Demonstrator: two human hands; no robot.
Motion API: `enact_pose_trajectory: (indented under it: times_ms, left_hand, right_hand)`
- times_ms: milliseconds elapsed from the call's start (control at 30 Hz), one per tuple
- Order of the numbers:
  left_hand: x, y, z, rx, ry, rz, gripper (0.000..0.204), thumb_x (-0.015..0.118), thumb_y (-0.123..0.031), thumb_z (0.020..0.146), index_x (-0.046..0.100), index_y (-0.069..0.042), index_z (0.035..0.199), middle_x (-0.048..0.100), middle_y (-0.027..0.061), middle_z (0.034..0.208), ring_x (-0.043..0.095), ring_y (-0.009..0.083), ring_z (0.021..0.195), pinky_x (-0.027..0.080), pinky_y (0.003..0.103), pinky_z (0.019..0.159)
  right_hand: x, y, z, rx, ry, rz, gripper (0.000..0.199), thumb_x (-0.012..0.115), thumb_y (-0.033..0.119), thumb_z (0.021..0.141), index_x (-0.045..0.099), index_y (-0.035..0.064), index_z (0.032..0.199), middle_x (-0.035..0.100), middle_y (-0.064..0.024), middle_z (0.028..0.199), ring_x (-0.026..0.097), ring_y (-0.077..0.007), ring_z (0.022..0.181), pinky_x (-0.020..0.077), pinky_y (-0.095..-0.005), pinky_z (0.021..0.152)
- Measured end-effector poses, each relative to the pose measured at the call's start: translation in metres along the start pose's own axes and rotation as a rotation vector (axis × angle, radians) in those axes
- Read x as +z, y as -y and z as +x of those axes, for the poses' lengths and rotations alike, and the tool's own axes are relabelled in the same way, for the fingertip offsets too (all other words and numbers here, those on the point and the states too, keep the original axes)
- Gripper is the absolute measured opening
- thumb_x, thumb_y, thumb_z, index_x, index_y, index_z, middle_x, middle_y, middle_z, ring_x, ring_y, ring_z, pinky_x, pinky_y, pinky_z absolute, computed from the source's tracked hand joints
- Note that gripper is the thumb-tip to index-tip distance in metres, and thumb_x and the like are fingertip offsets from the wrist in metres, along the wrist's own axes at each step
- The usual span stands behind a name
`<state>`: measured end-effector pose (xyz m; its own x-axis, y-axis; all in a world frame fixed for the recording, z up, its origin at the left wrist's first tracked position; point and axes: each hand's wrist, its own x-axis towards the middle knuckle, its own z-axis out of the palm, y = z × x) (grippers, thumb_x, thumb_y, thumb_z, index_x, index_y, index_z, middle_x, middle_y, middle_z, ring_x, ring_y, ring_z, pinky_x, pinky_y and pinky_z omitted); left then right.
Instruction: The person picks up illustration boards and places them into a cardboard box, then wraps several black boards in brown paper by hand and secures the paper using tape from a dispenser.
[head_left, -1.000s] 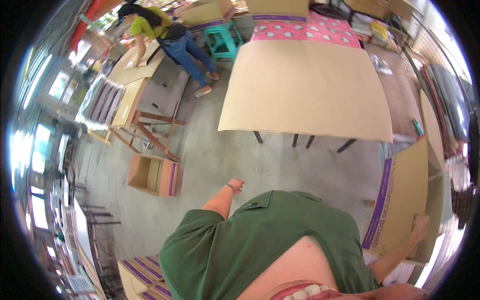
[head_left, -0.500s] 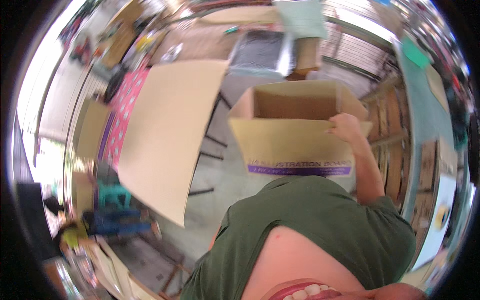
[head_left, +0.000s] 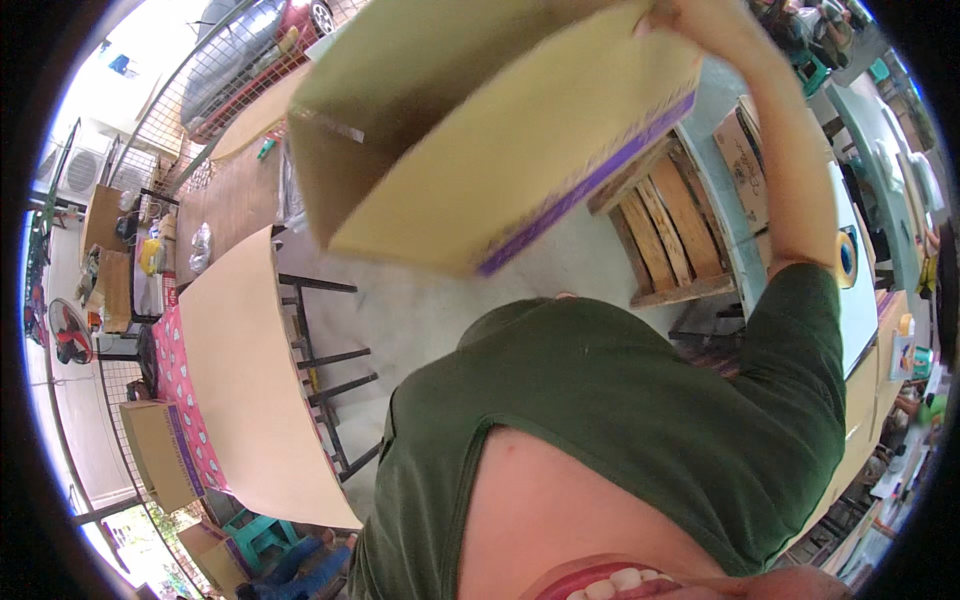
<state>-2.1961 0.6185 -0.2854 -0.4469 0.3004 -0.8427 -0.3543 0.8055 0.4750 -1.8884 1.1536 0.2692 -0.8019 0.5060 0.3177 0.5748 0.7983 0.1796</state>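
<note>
My right hand is closed on the upper rim of a large open cardboard box, near its right corner. The brown box hangs tilted in front of me, its left end lower than its right. A purple band runs along the lower edge of the side facing me, and the part of its hollow that shows has nothing in it. My right arm is stretched up and forward. My left hand is out of sight.
To the left, a big tan board lies on a table over a pink patterned cloth. A wooden slatted crate stands at the right beside a pale table edge. A tape roll and another cardboard box are nearby.
The box has risen and tilted, held by my right hand, which has moved up. My view has turned, so the board and table appear further left.
</note>
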Motion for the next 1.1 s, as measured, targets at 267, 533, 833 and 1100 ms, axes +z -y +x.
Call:
enact_pose_trajectory:
  times_ms: [267,533,833,1100]
  left_hand:
    - [0.078,-0.064,-0.002,0.061,-0.052,-0.100,0.031,0.051,-0.029,0.090,0.054,-0.009,0.113,0.061,0.0086,0.097,0.063,0.0212,0.074,0.051,0.038,0.058]
    - [0.154,-0.063,-0.029,0.077,-0.129,-0.264,0.031,0.054,-0.030,0.089,0.056,-0.007,0.109,0.061,0.0078,0.094,0.062,0.0198,0.073,0.050,0.036,0.058]
    - [0.181,0.053,-0.117,-0.214,-0.179,-0.161,0.031,0.055,-0.030,0.089,0.057,-0.005,0.108,0.062,0.0092,0.095,0.062,0.0206,0.077,0.050,0.036,0.062]
    - [0.201,0.053,-0.107,-0.212,-0.140,-0.302,0.032,0.056,-0.030,0.089,0.058,-0.003,0.106,0.063,0.0105,0.097,0.062,0.0213,0.081,0.049,0.035,0.066]
  right_hand:
    - [0.067,-0.282,-0.010,0.122,-0.114,-0.269,0.024,0.067,0.025,0.075,0.065,0.0048,0.089,0.063,-0.0153,0.088,0.058,-0.0331,0.089,0.0451,-0.0412,0.082]
    - [0.164,-0.512,-0.027,0.532,0.181,-0.304,0.047,0.049,0.040,0.087,0.055,0.0106,0.124,0.052,-0.0173,0.126,0.050,-0.0320,0.116,0.0385,-0.0430,0.098]
    - [0.288,-0.286,0.050,0.805,0.380,-0.188,0.089,0.037,0.078,0.076,0.040,0.0132,0.137,0.032,-0.0139,0.145,0.030,-0.0313,0.134,0.0284,-0.0437,0.107]
    - [0.293,-0.424,0.036,0.732,0.682,-0.392,0.058,0.059,0.046,0.080,0.057,0.0040,0.120,0.055,-0.0165,0.125,0.050,-0.0296,0.119,0.0406,-0.0404,0.097]
